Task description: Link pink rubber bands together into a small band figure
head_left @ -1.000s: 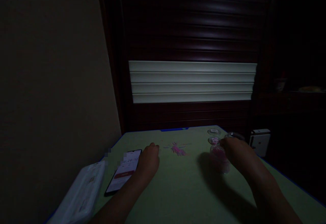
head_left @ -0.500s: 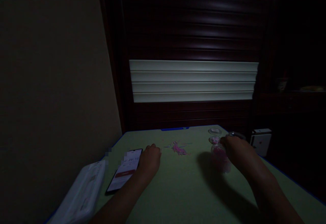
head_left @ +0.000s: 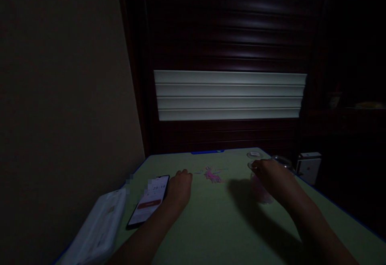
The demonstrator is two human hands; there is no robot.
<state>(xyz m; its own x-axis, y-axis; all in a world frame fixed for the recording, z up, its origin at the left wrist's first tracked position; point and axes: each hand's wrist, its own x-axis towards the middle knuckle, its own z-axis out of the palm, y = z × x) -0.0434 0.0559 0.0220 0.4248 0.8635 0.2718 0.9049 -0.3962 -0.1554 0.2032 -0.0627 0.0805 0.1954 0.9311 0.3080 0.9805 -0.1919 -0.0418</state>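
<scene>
My left hand [head_left: 180, 186] rests on the table beside a phone [head_left: 149, 204], its fingers curled closed. Whatever they hold, if anything, is hidden. My right hand [head_left: 271, 173] is above a clear jar [head_left: 261, 192] with pink contents, partly covering it. The fingers of that hand are pinched together near a small round lid or dish [head_left: 249, 164]; anything between them is too small and dark to make out. Between the hands, farther back, lies a loose pile of thin pink and pale pieces [head_left: 213, 176].
A second round clear lid [head_left: 255, 155] lies at the back right. Behind my right hand is another clear container [head_left: 282, 160]. At the left edge sits a pale, flat case [head_left: 95, 229]. The green table [head_left: 211, 229] has a blue edge, with slatted panels behind it.
My right hand has shifted left and over the jar, now covering the small dish with pink and white bits. My left hand has barely moved.
</scene>
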